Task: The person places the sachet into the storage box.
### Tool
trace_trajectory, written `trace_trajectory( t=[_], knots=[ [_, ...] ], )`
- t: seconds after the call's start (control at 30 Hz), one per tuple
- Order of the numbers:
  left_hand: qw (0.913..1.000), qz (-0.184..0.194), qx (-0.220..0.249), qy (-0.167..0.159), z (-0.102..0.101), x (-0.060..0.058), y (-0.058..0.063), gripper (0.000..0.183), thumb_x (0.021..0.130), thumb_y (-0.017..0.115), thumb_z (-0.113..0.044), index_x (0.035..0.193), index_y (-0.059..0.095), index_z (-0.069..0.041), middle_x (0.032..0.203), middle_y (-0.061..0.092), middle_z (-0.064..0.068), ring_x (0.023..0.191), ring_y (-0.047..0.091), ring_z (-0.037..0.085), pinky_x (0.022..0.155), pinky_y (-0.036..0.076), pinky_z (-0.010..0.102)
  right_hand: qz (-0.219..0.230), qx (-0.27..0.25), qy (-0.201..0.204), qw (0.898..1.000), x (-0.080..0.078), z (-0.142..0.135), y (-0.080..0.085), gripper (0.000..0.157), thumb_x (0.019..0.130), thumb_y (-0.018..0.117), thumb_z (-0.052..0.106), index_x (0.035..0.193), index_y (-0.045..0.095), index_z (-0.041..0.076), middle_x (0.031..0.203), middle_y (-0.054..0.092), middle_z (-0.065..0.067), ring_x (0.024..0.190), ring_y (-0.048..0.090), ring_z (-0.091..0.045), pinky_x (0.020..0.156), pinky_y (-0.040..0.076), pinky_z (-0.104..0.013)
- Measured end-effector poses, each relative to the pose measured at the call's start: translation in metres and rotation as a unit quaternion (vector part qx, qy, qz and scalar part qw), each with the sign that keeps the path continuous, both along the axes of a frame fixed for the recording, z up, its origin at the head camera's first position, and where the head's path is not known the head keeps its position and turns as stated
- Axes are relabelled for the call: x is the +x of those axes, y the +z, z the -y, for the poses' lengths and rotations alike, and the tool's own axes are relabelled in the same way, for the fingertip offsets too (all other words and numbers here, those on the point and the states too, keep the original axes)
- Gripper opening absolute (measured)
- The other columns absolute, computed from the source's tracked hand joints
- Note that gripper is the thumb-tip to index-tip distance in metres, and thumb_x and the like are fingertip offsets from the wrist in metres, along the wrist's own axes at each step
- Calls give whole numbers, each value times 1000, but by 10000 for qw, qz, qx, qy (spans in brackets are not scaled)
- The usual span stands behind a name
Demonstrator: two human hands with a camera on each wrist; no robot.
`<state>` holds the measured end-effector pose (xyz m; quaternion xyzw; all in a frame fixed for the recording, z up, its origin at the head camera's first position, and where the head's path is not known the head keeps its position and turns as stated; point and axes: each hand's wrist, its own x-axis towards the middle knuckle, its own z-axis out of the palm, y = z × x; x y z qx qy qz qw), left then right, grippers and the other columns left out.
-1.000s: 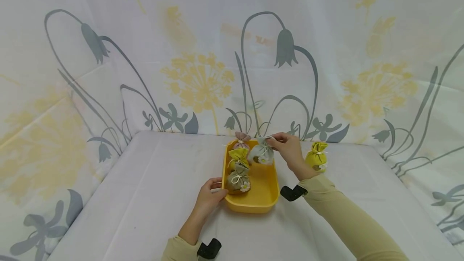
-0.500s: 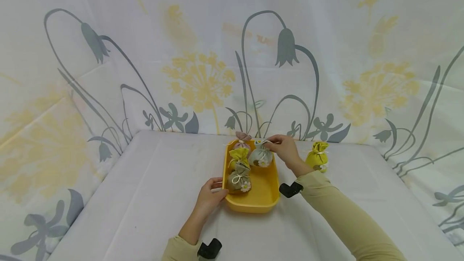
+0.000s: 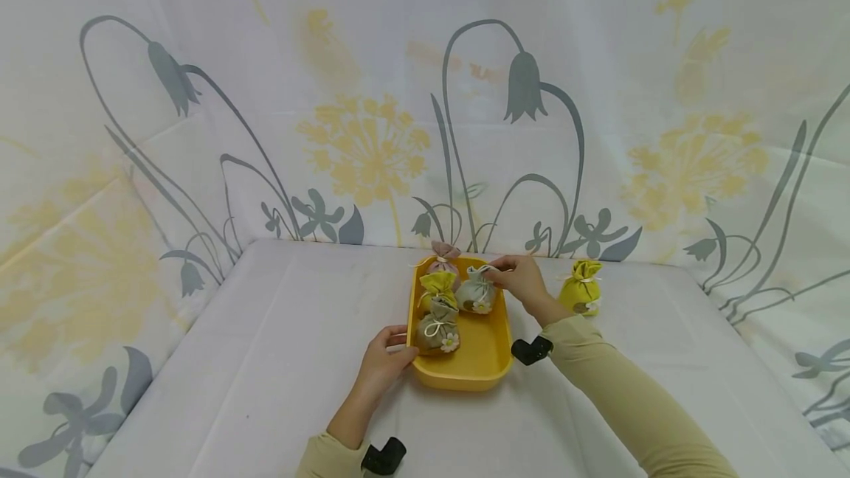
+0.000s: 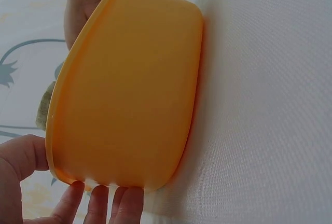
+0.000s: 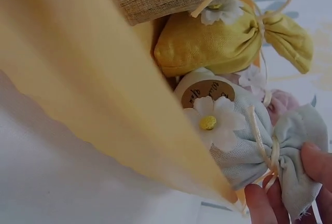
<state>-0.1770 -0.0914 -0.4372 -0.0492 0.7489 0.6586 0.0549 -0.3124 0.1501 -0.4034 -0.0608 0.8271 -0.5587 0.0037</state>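
Observation:
A yellow plastic bin [image 3: 465, 375] stands on the table. My left hand [image 3: 384, 364] grips its left side, thumb at the rim and fingers against the outer wall. Inside the bin, along its left side, sit a pink drawstring sachet [image 3: 441, 264], a yellow-green sachet [image 3: 438, 286] and a grey-brown sachet [image 3: 434, 334]. My right hand [image 3: 527, 282] pinches the gathered neck of a pale blue-grey drawstring sachet [image 5: 238, 125] in the bin's back right corner. That sachet bears a white cloth flower and a brown round label.
Another yellow-green sachet [image 3: 581, 288] stands on the table to the right of the bin, behind my right forearm. A white cloth covers the table [image 3: 265, 345]. Behind it hangs a curtain [image 3: 398, 94] printed with flowers.
My right hand has lowered the pale blue-grey sachet a little towards the bin's floor, and the sachet has shifted slightly left. The left hand and the bin have stayed in place.

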Motion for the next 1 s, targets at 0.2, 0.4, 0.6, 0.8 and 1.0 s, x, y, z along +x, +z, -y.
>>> trace_trajectory(
  t=[0.2, 0.4, 0.6, 0.8, 1.0],
  knots=[
    [10000, -12, -49, 86, 1, -8, -19, 48, 82, 64, -11, 125, 48, 4, 114, 52, 18, 91, 58, 21, 77, 53, 32, 121, 6, 60, 9999, 3, -5, -2, 26, 83, 68, 7, 104, 65, -9, 93, 66, -12, 81, 63, -18, 77, 54, -36],
    [10000, 5, -64, 63, 1, -9, -20, 48, 82, 64, -13, 125, 48, 3, 115, 52, 18, 92, 58, 22, 78, 53, 32, 256, 55, 80, 9996, 9, -15, -1, 32, 84, 69, 16, 110, 64, -3, 105, 63, -14, 93, 61, -25, 82, 52, -36],
    [10000, -18, -21, 55, 1, -8, -18, 49, 82, 64, -12, 125, 48, 4, 115, 52, 19, 91, 58, 22, 77, 53, 32, 142, 179, -68, 9997, 15, -26, -2, 34, 82, 71, 17, 111, 65, -2, 103, 65, -13, 92, 62, -23, 81, 52, -34],
    [10000, -32, -20, 85, 0, -8, -17, 49, 82, 64, -11, 126, 47, 5, 115, 52, 20, 90, 58, 21, 77, 53, 34, 293, 160, -180, 9993, 22, -36, -5, 38, 84, 69, 15, 116, 61, -3, 108, 64, -15, 94, 61, -23, 85, 50, -37],
    [10000, -56, 20, 54, -1, -8, -18, 50, 82, 64, -10, 126, 47, 6, 115, 51, 21, 90, 57, 21, 77, 54, 35, 385, 231, -359, 9983, 33, -45, -9, 41, 85, 68, 17, 120, 59, -3, 111, 63, -15, 94, 62, -24, 87, 49, -39]
  ],
)
